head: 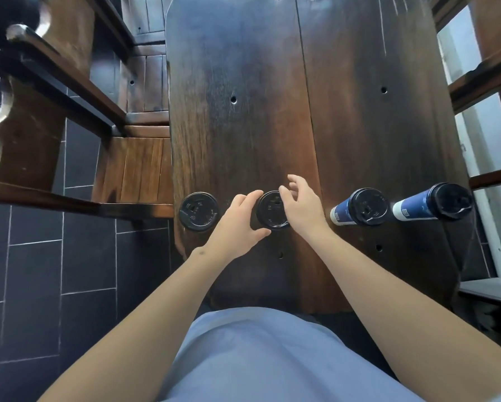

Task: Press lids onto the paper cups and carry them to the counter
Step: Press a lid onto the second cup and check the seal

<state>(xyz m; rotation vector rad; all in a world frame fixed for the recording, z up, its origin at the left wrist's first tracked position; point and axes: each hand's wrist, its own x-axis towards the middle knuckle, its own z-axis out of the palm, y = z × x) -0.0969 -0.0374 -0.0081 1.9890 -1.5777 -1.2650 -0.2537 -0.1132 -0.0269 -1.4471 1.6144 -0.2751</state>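
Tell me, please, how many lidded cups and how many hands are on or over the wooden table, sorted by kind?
Paper cups with black lids: 4 (far-left cup, middle cup, blue cup, far-right blue cup)
Hands: 2 (left hand, right hand)
Total: 6

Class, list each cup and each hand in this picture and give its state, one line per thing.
Far-left cup: lid on, upright, untouched.
Second cup: lid on, upright, between both hands.
Third cup: lid on, upright, untouched.
Far-right cup: lid on, upright, untouched.
Left hand: fingers open, at the second cup's left side.
Right hand: fingers spread, at the second cup's right side.
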